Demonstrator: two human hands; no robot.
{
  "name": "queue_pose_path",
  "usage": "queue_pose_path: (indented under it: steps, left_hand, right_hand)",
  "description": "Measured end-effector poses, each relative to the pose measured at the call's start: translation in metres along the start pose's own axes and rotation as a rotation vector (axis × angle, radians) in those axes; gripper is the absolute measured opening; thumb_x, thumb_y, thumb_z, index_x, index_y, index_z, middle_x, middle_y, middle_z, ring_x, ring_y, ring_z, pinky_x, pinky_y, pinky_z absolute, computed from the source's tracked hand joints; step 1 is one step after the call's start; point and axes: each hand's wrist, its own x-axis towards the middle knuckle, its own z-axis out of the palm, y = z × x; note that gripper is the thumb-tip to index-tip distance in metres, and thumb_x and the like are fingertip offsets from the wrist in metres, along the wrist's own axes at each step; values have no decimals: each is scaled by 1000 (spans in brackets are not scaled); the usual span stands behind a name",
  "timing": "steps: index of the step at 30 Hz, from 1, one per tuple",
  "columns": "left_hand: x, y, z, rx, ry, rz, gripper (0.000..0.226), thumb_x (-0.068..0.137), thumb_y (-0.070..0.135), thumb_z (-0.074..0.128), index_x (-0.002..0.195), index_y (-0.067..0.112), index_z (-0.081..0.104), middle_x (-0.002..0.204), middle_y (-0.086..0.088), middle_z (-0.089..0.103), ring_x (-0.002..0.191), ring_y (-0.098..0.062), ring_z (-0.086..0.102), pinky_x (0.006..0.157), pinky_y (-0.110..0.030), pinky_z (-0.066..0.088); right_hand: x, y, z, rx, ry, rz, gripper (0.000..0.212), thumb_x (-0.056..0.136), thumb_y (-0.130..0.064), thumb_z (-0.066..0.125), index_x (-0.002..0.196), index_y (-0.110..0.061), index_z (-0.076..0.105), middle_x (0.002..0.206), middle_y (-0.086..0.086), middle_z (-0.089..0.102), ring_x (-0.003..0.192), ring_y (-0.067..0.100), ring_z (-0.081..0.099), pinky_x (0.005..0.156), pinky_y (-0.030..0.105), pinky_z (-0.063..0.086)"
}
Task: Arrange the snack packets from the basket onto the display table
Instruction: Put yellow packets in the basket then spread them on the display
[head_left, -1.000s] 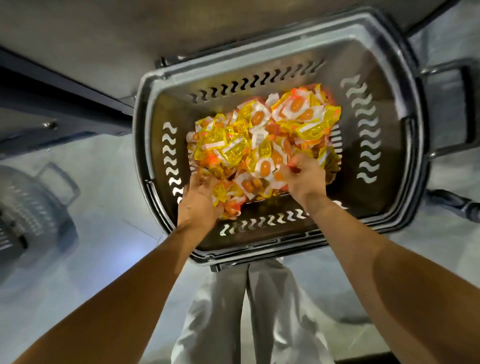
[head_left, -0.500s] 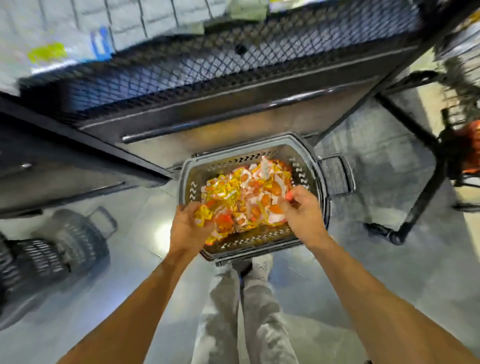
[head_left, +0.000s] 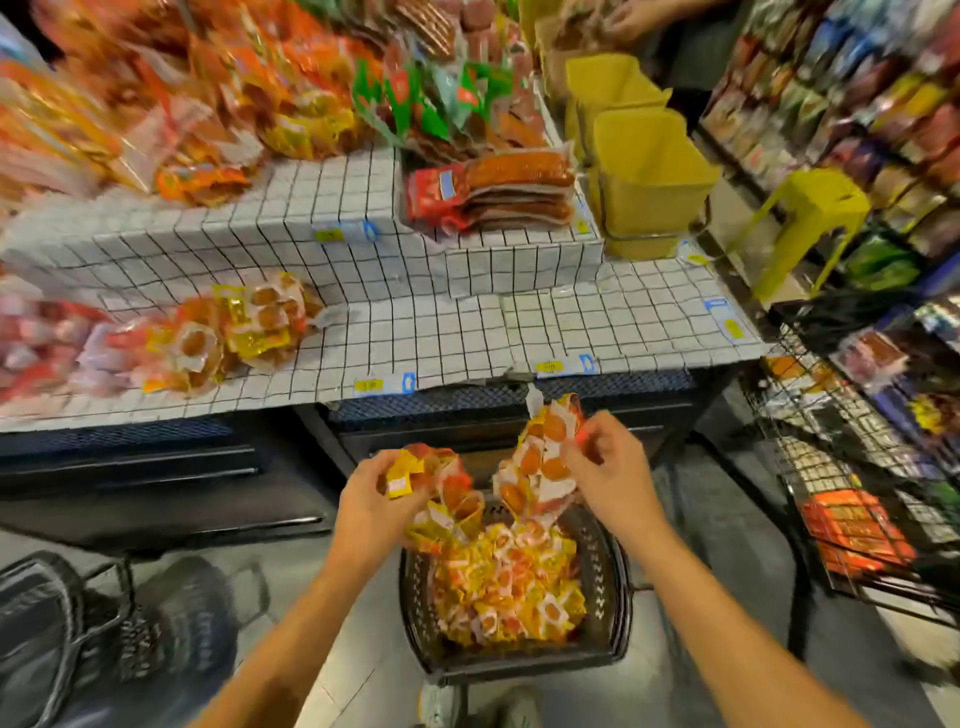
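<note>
Our L grip (head_left: 371, 501) curls tight round a bunch of snack pkts (head_left: 441, 499), R grip (head_left: 610, 480) round another bunch (head_left: 540, 462), both just above the basket (head_left: 610, 582); tabletop (head_left: 467, 332) lies beyond the basket.

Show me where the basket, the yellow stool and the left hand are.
basket (head_left: 603, 566): head view, on its right wall.
yellow stool (head_left: 826, 200): head view, on its seat.
left hand (head_left: 371, 501): head view, on its back.

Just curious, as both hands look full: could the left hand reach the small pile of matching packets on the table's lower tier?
Probably yes. Nothing stands between the left hand, which grips a bunch of packets, and the pile; it only needs to rise and move leftward.
</note>
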Motion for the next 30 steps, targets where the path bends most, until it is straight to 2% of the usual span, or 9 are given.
queue_pose_path:
  steps: [3, 5, 8, 13, 17, 20, 24, 28, 30]
  left_hand:
    - [3, 33, -23, -23, 24, 47, 18, 76, 32, 79, 89, 34, 67, 88, 2, 69, 78, -3, 66, 71, -26, 53]
    - [8, 53, -38, -36, 46, 70, 19, 79, 22, 79, 89, 33, 66, 86, 4, 69, 72, 6, 63, 64, -14, 49]
    - [18, 79, -58, -64, 75, 96, 22, 80, 18, 78, 89, 32, 64, 85, 7, 69, 70, 10, 61, 61, -8, 48]
    - [48, 108, -89, -64, 111, 151, 22, 80, 11, 75, 83, 30, 64, 81, 1, 70, 72, -5, 64, 67, -26, 52]
    - [82, 121, -107, -71, 158, 220, 30, 80, 6, 75, 78, 32, 61, 75, 9, 64, 66, 5, 62, 62, -15, 50]
    - [113, 123, -118, -42, 131, 219, 24, 80, 11, 75, 80, 31, 62, 80, 3, 67, 73, -10, 63, 68, -30, 54]
    - [159, 118, -128, -2, 102, 222, 31, 81, 13, 75, 76, 37, 56, 78, 7, 64, 74, -12, 62, 73, -39, 54]
    - [208, 102, -128, 10, 53, 233, 21, 78, 14, 77, 85, 32, 67, 80, 11, 69, 75, 4, 64, 62, -13, 48]
    - [229, 93, -126, 46, 31, 247, 18, 76, 15, 80, 86, 27, 70, 77, 11, 71, 73, 3, 65, 57, -8, 44]
  right_hand:
    - [14, -37, -4, -15, -1, -59, 22, 86, -8, 66, 74, -11, 49, 62, -3, 45, 56, 6, 39, 56, 24, 33]
    - [25, -61, -5, -12, 8, -87, 24, 87, -9, 65, 72, -15, 47, 64, -1, 46, 58, 7, 40, 57, 27, 33]
    - [40, -94, -2, 4, -1, -116, 26, 89, -13, 63, 72, -20, 45, 67, 1, 48, 63, 11, 46, 60, 29, 36]
    - [72, -132, 15, -17, 16, -185, 25, 91, -16, 63, 73, -18, 45, 67, 3, 50, 63, 15, 47, 60, 33, 37]
    - [102, -150, 40, -22, 17, -224, 26, 91, -13, 63, 73, -13, 45, 62, 0, 44, 58, 13, 42, 56, 29, 34]
    - [127, -153, 63, -42, 23, -210, 26, 91, -13, 63, 73, -14, 45, 62, 3, 47, 57, 15, 47, 56, 30, 36]
    - [160, -148, 96, -86, 15, -164, 26, 91, -16, 64, 73, -19, 46, 62, 0, 52, 58, 16, 52, 54, 27, 38]
    - [189, -132, 126, -153, -12, -144, 20, 91, -21, 60, 76, -16, 48, 68, 10, 61, 66, 28, 61, 57, 41, 47]
    - [203, -123, 142, -197, -28, -132, 21, 91, -22, 60, 76, -16, 47, 67, 11, 60, 64, 26, 61, 56, 44, 47]
